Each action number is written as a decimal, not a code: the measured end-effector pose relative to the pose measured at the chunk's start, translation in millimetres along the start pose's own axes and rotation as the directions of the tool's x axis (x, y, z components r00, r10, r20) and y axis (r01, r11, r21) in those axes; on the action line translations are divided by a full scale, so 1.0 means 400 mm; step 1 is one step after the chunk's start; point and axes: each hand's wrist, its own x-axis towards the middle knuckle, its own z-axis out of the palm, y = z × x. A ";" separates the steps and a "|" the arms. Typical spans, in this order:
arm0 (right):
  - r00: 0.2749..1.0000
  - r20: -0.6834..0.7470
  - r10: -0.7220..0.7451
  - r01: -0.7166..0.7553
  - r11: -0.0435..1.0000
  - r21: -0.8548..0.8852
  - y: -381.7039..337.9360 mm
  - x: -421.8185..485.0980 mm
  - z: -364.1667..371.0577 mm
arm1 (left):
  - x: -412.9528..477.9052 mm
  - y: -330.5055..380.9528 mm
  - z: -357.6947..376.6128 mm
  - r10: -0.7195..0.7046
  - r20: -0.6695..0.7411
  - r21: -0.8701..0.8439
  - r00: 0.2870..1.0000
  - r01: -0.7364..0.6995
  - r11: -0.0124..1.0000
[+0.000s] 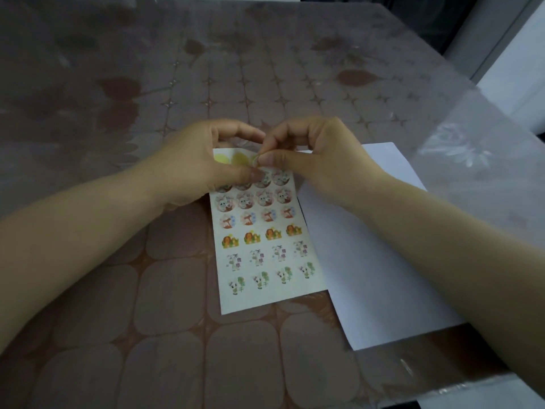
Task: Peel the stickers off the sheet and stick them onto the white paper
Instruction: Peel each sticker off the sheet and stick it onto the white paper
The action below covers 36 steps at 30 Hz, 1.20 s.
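Right hand (318, 160): thumb and forefinger closed in a tight pinch on the lifted rim of a round sticker (255, 159).
Left hand (191, 163): thumb pressed on the sticker sheet (265, 290) just below that pinch, the other fingers (236, 131) curved past its far edge.
Sticker: likely featherlight, limp and tacky; best held by the very rim and peeled low.
Sheet: thin and floppy, flat on the desk (147, 320), running from the fingers toward the person.
White paper (368, 276): just right of the pinching fingers, partly under the sheet.
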 end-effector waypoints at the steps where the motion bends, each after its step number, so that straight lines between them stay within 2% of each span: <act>1: 1.000 -0.004 0.005 -0.005 1.000 0.027 0.001 0.001 -0.001 | 0.000 0.001 0.000 -0.004 -0.002 0.007 1.000 0.004 1.000; 4: 0.998 -0.050 0.029 -0.022 0.989 0.144 -0.005 0.007 -0.015 | -0.001 0.006 0.005 -0.009 -0.008 0.040 1.000 0.010 0.999; 6: 0.996 -0.086 0.030 -0.019 0.992 0.123 -0.022 0.010 -0.047 | -0.002 0.004 0.005 -0.031 -0.005 0.025 1.000 0.031 0.999; 9: 0.992 -0.104 0.068 -0.083 0.985 -0.149 -0.053 0.012 -0.144 | -0.005 0.003 0.002 -0.048 0.015 0.007 0.999 0.048 0.999; 12: 0.966 -0.025 0.257 -0.237 0.844 -0.481 -0.066 0.012 -0.238 | -0.006 0.004 0.001 -0.041 0.024 -0.003 0.999 0.041 0.999; 14: 0.926 0.000 0.379 -0.315 0.770 -0.555 -0.048 0.013 -0.257 | -0.005 0.003 0.000 -0.039 0.028 -0.002 0.999 0.039 0.999; 17: 0.879 0.027 0.476 -0.396 0.762 -0.512 0.008 0.001 -0.239 | -0.006 0.003 -0.001 -0.038 0.033 -0.028 0.999 0.039 0.999; 22: 0.888 -0.056 0.456 -0.447 0.831 -0.332 0.066 -0.015 -0.218 | -0.005 0.001 -0.001 -0.041 0.024 -0.061 0.999 0.043 0.997; 36: 0.903 -0.127 0.410 -0.429 0.844 -0.321 0.068 -0.023 -0.200 | -0.007 0.002 0.000 -0.026 0.033 -0.061 0.999 0.028 0.998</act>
